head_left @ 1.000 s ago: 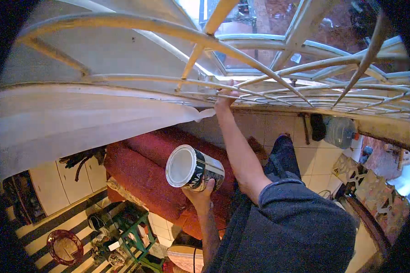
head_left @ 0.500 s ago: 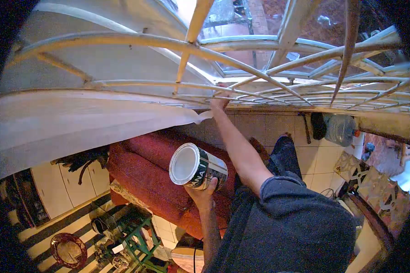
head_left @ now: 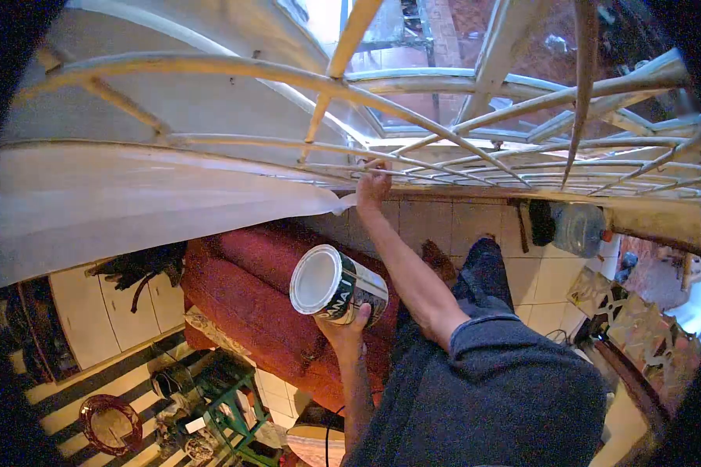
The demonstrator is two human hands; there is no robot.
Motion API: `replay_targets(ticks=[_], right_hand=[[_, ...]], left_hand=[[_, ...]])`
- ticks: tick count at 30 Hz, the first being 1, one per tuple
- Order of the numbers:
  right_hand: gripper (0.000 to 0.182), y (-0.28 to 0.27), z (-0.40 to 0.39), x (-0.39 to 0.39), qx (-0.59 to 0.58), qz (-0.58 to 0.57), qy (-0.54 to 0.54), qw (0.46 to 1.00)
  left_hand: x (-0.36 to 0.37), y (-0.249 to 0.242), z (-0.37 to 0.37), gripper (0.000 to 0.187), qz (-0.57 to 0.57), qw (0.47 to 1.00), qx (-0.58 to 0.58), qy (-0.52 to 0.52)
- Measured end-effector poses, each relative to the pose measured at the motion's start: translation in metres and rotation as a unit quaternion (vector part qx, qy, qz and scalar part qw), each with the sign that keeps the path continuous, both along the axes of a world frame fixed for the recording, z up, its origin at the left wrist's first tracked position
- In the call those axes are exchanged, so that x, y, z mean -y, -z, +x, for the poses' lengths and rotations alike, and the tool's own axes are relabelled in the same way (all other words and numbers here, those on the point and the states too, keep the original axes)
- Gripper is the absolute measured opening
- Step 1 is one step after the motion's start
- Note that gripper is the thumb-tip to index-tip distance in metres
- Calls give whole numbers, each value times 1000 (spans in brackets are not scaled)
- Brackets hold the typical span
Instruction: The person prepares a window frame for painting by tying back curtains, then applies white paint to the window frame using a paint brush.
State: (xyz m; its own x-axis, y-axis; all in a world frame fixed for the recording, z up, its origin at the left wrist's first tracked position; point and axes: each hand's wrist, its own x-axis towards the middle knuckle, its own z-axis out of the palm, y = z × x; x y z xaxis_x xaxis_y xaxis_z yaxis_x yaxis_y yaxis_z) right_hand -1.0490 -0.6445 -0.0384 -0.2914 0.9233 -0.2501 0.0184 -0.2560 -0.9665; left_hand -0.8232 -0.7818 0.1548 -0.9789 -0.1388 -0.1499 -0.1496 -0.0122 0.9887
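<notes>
My left hand point(head_left: 349, 331) is wrapped round the lower side of a paint can point(head_left: 339, 286), which is tilted so its pale, round end faces the upper left. My arm reaches up to a cream metal window grille point(head_left: 413, 113), where my right hand point(head_left: 374, 187) is at the lower bars. Its fingers are curled and partly hidden by the bars, and I cannot make out what is in them. Just left of that hand, the gathered edge of a white curtain point(head_left: 171, 206) hangs.
A red sofa point(head_left: 265, 288) lies below the can. At lower left are a green stand point(head_left: 234, 409), a round red-rimmed object point(head_left: 110, 424) and a striped floor covering. A clear water bottle point(head_left: 578, 229) stands at the right by the wall, near patterned panels point(head_left: 639, 319).
The view has shifted slightly. My right hand sits a little lower against the grille, with more of its back showing. The can stays in my left hand, almost unmoved.
</notes>
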Motion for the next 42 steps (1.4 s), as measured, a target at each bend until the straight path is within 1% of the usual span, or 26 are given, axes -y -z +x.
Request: replay_targets(ticks=[2, 5, 8, 9, 11, 12, 14, 15, 16, 18, 20, 21, 24, 25, 27, 28, 29, 30, 32, 33, 36, 37, 39, 42], right_hand=[[12, 1, 1, 2, -49, 3, 2, 999], [8, 16, -11, 11, -164, -74, 75, 981], [9, 17, -3, 7, -92, -14, 20, 995], [8, 18, 7, 1, -40, 55, -52, 996], [5, 51, 3, 14, -37, 91, -20, 995], [6, 46, 7, 11, -18, 131, -19, 991], [12, 38, 22, 7, 38, 227, -29, 973], [17, 27, 32, 0, 69, 250, -77, 963], [21, 19, 42, -7, 97, 275, -124, 948], [30, 8, 67, -23, 149, 247, -291, 912], [35, -7, 87, -31, 43, 353, -300, 885], [38, -11, 96, -34, -10, 405, -305, 862], [39, -29, 128, -44, -81, 404, -379, 829], [38, -32, 143, -52, -72, 394, -397, 825], [36, -44, 164, -67, -55, 378, -435, 815], [35, -44, 170, -74, -65, 375, -426, 821], [34, -45, 176, -79, -76, 372, -417, 826], [33, -51, 182, -84, -87, 368, -408, 831], [30, -64, 192, -93, -60, 359, -403, 840], [29, -71, 196, -99, -48, 356, -402, 842], [28, -78, 202, -117, -47, 430, -358, 828], [28, -84, 204, -124, -43, 440, -364, 820], [28, -97, 210, -138, -37, 461, -378, 802], [41, -95, 218, -155, -80, 394, -410, 819]], left_hand=[[-7, -6, 0, 103, 13, 1000, 1, -6], [-5, -3, 0, 103, 21, 1000, 3, 7], [-1, 1, 3, 103, 8, 1000, 20, 18], [-1, 2, 3, 103, 3, 999, 27, 20], [6, 6, 8, 103, -33, 998, 45, 4], [5, 7, 9, 103, -49, 997, 53, -4], [2, 6, 8, 103, -11, 999, 38, -1], [0, 6, 5, 103, 7, 1000, 28, 2], [-1, 5, 4, 103, -5, 1000, 24, 6], [2, 5, 5, 102, -30, 999, 20, 16], [5, 9, 7, 101, -36, 999, 21, 7], [3, 5, 6, 100, -36, 999, 23, 1], [-6, -16, 4, 102, -10, 998, 55, 23], [-3, -2, 10, 105, -72, 996, 41, 30], [-6, 6, 19, 106, -116, 991, 70, 22], [-9, 6, 23, 106, -137, 987, 87, 17], [0, 27, 28, 106, -69, 997, 17, 31], [-3, 24, 33, 105, -97, 995, 12, 34], [-13, 17, 39, 104, -150, 988, 2, 38], [-25, 1, 37, 99, -91, 995, 11, 40], [-32, 5, 55, 94, -99, 995, 5, 25], [-39, 6, 60, 94, -20, 1000, -8, 14], [-54, -2, 72, 96, -8, 1000, -8, -15], [-69, 2, 93, 98, 1, 999, -22, -40]])
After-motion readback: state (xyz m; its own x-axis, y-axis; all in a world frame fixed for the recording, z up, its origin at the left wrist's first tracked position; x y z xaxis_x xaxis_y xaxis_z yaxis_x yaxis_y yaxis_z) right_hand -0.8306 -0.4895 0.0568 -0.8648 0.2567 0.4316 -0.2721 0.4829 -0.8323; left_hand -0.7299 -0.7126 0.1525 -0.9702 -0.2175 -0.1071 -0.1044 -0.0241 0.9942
